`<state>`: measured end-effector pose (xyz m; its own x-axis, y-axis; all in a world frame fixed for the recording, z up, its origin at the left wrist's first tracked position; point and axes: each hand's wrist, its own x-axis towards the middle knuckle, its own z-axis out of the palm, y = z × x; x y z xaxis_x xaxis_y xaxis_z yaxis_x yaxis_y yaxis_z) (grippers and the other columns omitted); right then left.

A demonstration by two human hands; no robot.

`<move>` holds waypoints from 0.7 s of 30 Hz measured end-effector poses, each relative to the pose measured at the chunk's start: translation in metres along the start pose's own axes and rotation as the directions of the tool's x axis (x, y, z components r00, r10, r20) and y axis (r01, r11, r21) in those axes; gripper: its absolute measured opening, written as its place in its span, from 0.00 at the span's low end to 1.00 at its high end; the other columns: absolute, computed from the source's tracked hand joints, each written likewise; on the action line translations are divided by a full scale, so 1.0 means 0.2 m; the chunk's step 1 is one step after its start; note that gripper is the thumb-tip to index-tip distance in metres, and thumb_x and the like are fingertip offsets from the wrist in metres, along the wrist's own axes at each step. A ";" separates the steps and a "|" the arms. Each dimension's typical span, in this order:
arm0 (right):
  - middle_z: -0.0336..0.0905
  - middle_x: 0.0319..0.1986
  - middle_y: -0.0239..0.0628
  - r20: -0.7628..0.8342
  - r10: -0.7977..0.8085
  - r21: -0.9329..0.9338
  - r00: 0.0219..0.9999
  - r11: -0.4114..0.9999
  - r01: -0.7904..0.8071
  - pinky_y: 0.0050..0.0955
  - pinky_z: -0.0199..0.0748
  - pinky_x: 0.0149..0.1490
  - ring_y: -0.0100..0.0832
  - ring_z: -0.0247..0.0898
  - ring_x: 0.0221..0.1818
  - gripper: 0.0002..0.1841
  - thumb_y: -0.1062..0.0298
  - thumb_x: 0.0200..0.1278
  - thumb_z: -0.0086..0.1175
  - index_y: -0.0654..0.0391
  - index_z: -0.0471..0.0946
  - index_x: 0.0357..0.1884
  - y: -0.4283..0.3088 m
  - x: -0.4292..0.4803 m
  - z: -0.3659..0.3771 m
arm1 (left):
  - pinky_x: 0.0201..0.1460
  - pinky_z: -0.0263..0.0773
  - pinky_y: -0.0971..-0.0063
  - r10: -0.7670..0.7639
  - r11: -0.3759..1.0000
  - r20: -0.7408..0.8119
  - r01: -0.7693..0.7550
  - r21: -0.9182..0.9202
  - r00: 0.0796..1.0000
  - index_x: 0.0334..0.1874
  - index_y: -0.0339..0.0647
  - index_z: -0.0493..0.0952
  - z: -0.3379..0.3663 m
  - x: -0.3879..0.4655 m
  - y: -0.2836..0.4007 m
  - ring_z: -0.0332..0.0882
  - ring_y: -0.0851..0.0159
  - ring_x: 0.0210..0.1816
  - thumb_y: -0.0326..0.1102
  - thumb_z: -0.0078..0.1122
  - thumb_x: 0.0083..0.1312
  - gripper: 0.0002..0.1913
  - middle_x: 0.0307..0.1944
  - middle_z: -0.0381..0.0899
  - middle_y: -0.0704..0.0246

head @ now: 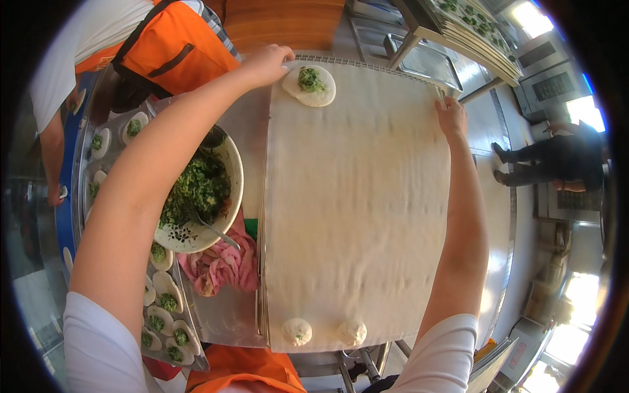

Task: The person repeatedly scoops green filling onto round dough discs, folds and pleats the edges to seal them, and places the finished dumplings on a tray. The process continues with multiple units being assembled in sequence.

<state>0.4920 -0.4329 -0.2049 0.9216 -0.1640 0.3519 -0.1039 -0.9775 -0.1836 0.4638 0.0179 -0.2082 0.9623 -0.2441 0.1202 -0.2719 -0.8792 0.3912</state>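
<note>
A large tray covered with a pale mesh cloth [363, 196] lies before me on a stack of similar layers. My left hand [269, 63] is at its far left corner, thumb and fingers closed around the edge. My right hand [452, 117] grips the far right corner, arm stretched out. Close to my left fingers rests a flat dough round [322, 99] topped with chopped green filling [310, 80]. Two pleated filled buns, a left one [297, 332] and a right one [352, 333], sit along the near edge.
Left of the tray stand a bowl of green filling [201, 182] with a metal spoon [221, 235] and a crumpled pink cloth [223, 267]. A metal tray [189, 304] holds several topped dough rounds. Co-worker in orange apron [182, 49] at far left; rack [417, 37] far right; another person [550, 154] beyond.
</note>
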 end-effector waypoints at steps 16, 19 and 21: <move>0.85 0.37 0.46 -0.065 0.164 0.148 0.984 0.977 -0.153 0.42 0.76 0.49 0.48 0.80 0.43 0.18 0.50 0.55 0.61 0.56 0.84 0.37 0.02 -0.01 0.09 | 0.49 0.75 0.65 0.043 0.990 -0.022 -0.045 -0.133 0.999 0.43 0.37 0.80 0.04 0.19 -0.11 0.81 0.58 0.46 0.37 0.62 0.62 0.12 0.42 0.83 0.60; 0.82 0.45 0.54 -0.108 -0.014 -0.104 0.994 0.995 0.002 0.45 0.74 0.54 0.52 0.78 0.51 0.25 0.45 0.55 0.60 0.57 0.83 0.45 0.08 0.07 0.14 | 0.60 0.70 0.59 -0.106 0.989 0.224 0.125 -0.073 0.969 0.57 0.43 0.73 0.05 0.28 -0.17 0.72 0.51 0.61 0.31 0.61 0.57 0.23 0.64 0.70 0.51; 0.75 0.57 0.53 -0.202 0.055 0.015 0.978 0.998 -0.053 0.44 0.68 0.62 0.52 0.70 0.60 0.35 0.40 0.57 0.57 0.56 0.76 0.60 0.11 0.11 0.10 | 0.56 0.72 0.60 -0.022 0.995 -0.333 -0.012 -0.099 0.943 0.54 0.42 0.74 0.11 0.25 -0.16 0.75 0.52 0.55 0.28 0.60 0.57 0.20 0.51 0.77 0.53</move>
<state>0.5172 -0.4546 -0.2205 0.8200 -0.2410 0.5191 -0.1469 -0.9652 -0.2162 0.5203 0.0257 -0.2348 0.9097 -0.0749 0.4085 -0.2833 -0.8313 0.4782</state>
